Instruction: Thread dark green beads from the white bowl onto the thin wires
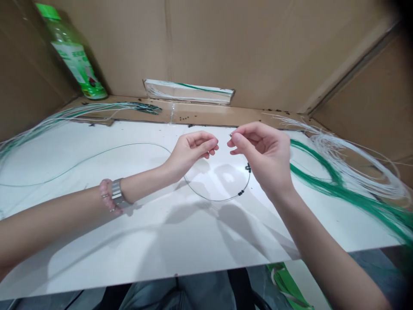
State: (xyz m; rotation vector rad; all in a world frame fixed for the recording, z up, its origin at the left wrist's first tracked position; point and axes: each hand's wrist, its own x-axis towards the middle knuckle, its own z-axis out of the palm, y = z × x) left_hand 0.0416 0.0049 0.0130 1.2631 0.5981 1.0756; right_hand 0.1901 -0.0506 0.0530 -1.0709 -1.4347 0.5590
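My left hand (193,150) is held above the white board, its fingers curled and thumb pressed to fingertips in a pinch on something too small to make out. My right hand (261,153) faces it a few centimetres away, pinching the end of a thin green wire (213,199). The wire loops down under both hands and runs off to the left across the board. Several small black beads (248,168) sit threaded on it just below my right hand. A bracelet and a metal band are on my left wrist.
A white board (180,241) covers the work surface inside cardboard walls. Bundles of green and white wires (338,181) lie at the right, and more at the far left. A green bottle (75,60) stands at the back left. Loose black beads (180,117) lie at the back.
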